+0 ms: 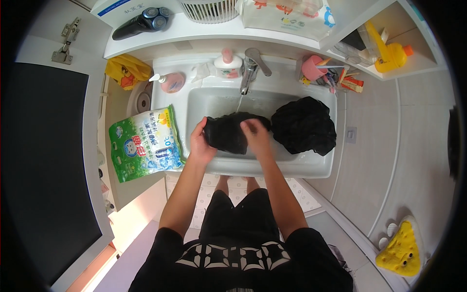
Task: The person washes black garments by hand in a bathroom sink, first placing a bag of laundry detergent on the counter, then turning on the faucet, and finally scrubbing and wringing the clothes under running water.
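Over the basin of the white sink [194, 165], a dark wet-looking black cloth [227, 134] is stretched between my hands. My left hand [200, 142] grips its left end, with the thumb on top. On the right part of the cloth, my right hand [256, 137] is closed with fingers bent and a little blurred. A thin stream of water runs from the chrome faucet [249, 73] just behind the cloth. To the right, a second bunched black cloth [305, 125] lies over the basin's right side and rim. What kind of garments these are, I cannot tell.
A green and white detergent bag [146, 143] leans at the sink's left. Along the back stand a pink pump bottle [171, 82], a white bottle [228, 65] and a pink cup [314, 68]. A shelf [209, 31] overhangs the back; an open mirrored cabinet door [48, 146] is on the left.
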A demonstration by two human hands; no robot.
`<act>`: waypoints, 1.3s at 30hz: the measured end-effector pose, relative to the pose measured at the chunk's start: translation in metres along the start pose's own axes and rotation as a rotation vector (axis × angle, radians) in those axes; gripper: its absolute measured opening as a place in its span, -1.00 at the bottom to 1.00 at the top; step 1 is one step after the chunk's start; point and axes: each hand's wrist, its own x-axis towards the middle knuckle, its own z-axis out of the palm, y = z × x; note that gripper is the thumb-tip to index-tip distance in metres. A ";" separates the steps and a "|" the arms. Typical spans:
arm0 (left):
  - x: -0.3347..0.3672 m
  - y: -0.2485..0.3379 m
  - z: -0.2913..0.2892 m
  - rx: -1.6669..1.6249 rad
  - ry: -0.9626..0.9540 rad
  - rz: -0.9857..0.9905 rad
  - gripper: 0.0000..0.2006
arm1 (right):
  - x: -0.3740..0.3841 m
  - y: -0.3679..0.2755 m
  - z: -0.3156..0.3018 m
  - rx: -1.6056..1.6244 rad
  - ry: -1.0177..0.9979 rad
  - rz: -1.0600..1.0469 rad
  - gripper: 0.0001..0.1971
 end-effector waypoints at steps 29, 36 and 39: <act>-0.009 -0.017 0.008 1.248 -0.176 0.247 -0.83 | -0.005 -0.075 -0.011 0.154 -0.123 -0.207 -0.79; -0.022 0.004 0.053 0.561 -0.062 0.274 -0.56 | 0.013 -0.015 -0.017 -0.252 -0.245 -0.313 -0.39; -0.028 0.017 0.056 0.379 -0.091 0.228 -0.55 | 0.001 0.006 0.004 -0.143 -0.324 0.041 -0.40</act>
